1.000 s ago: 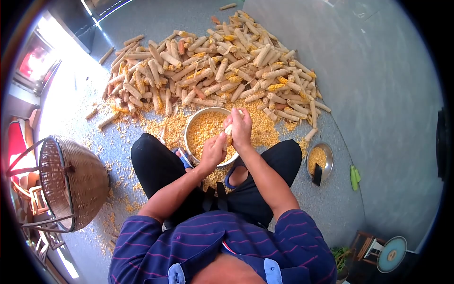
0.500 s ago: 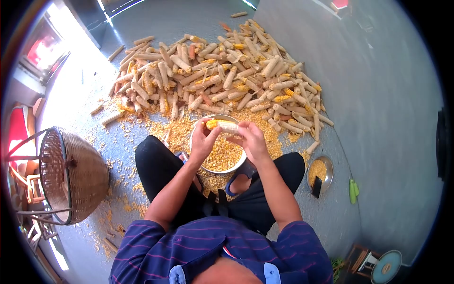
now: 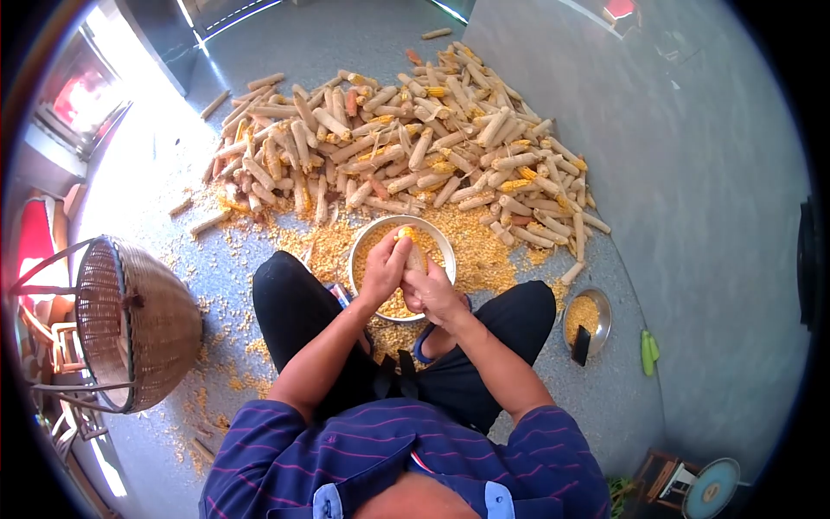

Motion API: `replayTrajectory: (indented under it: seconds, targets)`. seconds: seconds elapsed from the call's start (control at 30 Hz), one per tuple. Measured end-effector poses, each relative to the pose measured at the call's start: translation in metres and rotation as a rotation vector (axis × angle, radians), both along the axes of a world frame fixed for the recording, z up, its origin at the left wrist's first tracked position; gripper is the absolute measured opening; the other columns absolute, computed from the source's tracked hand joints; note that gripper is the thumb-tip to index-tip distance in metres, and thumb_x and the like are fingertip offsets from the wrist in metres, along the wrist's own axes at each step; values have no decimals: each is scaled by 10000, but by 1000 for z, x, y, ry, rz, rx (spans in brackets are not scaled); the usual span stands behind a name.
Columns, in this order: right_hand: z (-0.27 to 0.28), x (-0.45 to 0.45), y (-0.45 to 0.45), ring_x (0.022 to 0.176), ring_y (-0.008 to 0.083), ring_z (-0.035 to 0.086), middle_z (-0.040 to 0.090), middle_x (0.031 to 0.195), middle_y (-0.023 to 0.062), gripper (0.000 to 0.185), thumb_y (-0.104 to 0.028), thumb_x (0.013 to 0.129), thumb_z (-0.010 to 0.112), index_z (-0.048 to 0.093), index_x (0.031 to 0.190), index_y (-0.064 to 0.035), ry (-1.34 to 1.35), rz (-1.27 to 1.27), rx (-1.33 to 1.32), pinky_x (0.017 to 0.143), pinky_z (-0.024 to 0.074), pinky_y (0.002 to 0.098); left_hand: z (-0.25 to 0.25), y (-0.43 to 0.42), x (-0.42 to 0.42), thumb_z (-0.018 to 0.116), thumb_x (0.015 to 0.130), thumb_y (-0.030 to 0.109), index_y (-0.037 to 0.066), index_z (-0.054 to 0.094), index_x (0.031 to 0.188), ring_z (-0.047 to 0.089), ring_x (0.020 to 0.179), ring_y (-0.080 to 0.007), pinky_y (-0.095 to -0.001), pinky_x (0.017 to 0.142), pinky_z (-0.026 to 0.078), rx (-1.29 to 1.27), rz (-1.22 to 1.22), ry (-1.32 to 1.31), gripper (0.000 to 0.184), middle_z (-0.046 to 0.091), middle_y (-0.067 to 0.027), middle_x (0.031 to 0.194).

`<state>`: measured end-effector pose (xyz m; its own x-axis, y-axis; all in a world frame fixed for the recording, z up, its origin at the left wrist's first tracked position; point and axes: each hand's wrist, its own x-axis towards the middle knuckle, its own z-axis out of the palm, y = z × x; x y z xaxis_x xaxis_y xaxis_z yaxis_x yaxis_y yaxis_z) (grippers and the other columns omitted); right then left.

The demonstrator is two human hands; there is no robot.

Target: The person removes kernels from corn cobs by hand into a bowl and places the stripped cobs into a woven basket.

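Observation:
A corn cob (image 3: 416,257), mostly stripped and pale with yellow kernels left at its far tip, is held between both hands over a round metal basin (image 3: 449,251). My left hand (image 3: 382,270) is closed around its upper left side, thumb along the cob. My right hand (image 3: 435,294) wraps the lower end, which the fingers hide. Loose yellow corn kernels (image 3: 396,306) fill the basin below, partly covered by my hands. The basin stands on the floor between my feet.
A big heap of corn cobs (image 3: 406,138) lies ahead, with kernels scattered around. At left stands a wicker basket (image 3: 160,324). A small metal bowl (image 3: 603,304) of kernels with a dark flat object (image 3: 580,344) is at right, near a green item (image 3: 648,352).
The cob has turned from lying nearly level to pointing away from me. My hands have come closer together and lower, and my right hand now wraps its near end.

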<state>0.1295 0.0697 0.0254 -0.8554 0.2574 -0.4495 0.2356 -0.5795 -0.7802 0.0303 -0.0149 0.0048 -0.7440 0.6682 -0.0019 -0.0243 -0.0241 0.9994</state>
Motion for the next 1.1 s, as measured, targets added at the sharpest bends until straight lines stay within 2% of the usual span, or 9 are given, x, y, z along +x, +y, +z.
replayTrajectory:
  seconds: [0.2,0.4,0.57,0.7,0.73,0.87,0.93,1.03,1.1]
  targets:
    - [6,5,11,409,61,382,460,664,-17,93,-129,917,528,460,965,-87,66,56,-427,369,324,198,-12,-1,4,451,1010,205,-3,571,1246,481,724,-39,-194,628,405,166,-23,-267,336,573,1,849]
    - [-19,-2,-4,478,122,522,567,716,49,189,-185,891,610,503,980,-57,-11,3,218,426,418,266,-6,5,5,458,998,218,-20,577,1193,534,704,-106,-252,638,438,74,105,11,330,603,-34,800]
    - [-24,0,-11,776,261,644,642,832,166,389,-243,852,672,502,1087,15,-27,-130,1023,693,503,397,-2,2,5,461,945,175,3,575,1128,625,728,-342,-405,669,477,-125,165,327,276,601,-234,784]
    - [-12,2,-9,727,224,635,634,810,125,337,-197,851,651,505,1078,6,-41,-88,1080,645,503,365,-12,2,6,443,932,161,-1,561,1108,615,753,-415,-461,675,471,-212,201,409,267,594,-278,811]
    - [-14,0,-8,709,209,629,627,800,102,318,-178,852,634,503,1078,3,-53,-68,776,629,500,350,-16,2,6,443,932,161,-1,561,1108,615,753,-415,-461,675,471,-213,199,409,267,594,-278,811]
    - [-2,6,6,683,170,613,603,794,46,282,-130,850,589,504,1088,-2,-80,82,125,598,490,307,-22,3,5,443,966,183,-7,577,1046,569,606,-229,-349,560,443,-113,189,148,246,587,-123,697]
    - [-8,3,6,718,183,625,622,824,72,288,-138,850,602,520,1092,-6,-90,80,129,637,502,321,-16,4,5,448,984,205,-6,581,1011,531,568,-144,-299,519,418,21,170,-71,251,566,-52,664]
    - [-5,1,-7,753,202,638,646,861,115,301,-157,844,630,537,1085,-1,-78,-64,963,696,509,349,-9,0,5,442,1014,353,18,596,921,437,535,-45,-209,468,341,76,102,-225,380,499,33,632]
    - [-23,-2,-9,761,214,642,648,866,122,309,-163,844,632,535,1087,1,-78,-67,874,698,509,353,-17,4,3,432,1015,376,23,591,873,429,547,-46,-213,479,338,69,100,-93,412,494,34,632]
